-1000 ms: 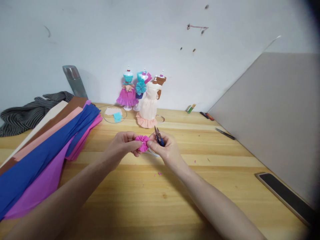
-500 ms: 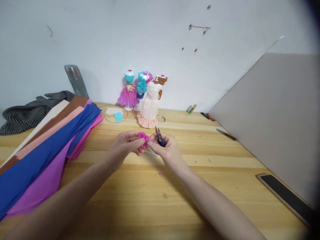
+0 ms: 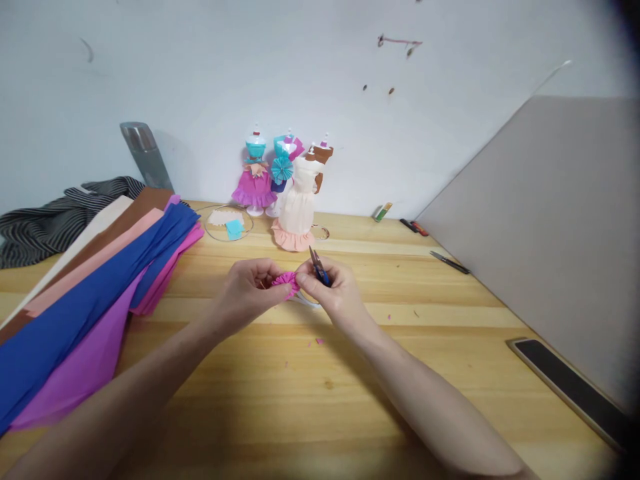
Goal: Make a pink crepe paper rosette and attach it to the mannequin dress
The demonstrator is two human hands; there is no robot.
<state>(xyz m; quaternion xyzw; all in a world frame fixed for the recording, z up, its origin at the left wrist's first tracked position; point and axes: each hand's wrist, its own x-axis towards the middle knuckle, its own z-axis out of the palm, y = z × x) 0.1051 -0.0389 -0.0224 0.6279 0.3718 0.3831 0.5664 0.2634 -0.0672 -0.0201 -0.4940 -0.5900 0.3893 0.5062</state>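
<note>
A pleated pink crepe-paper rosette [image 3: 286, 283] is held up between both hands above the table. My left hand [image 3: 250, 290] is closed on its left side, thumb in front and fingers behind. My right hand [image 3: 333, 287] pinches its right edge between thumb and forefinger. Tucked in that same right hand are small blue-handled pliers [image 3: 319, 267], tips pointing up and slightly parted. A white strip or loop [image 3: 306, 301] shows just under the hands; whether it is attached to the rosette I cannot tell.
Dress forms in paper clothes [image 3: 295, 203] stand by the wall. Crepe-paper sheets [image 3: 100, 280], a striped cloth [image 3: 65, 217] and a bottle [image 3: 146, 157] are at left. Rightward lie a glue stick [image 3: 384, 212], a craft knife [image 3: 449, 262] and a phone [image 3: 565, 387]. Pink scraps [image 3: 319, 341] dot the table.
The rosette has tilted from facing me to a flatter angle, and the fingers of both hands have shifted on it. The view has moved slightly.
</note>
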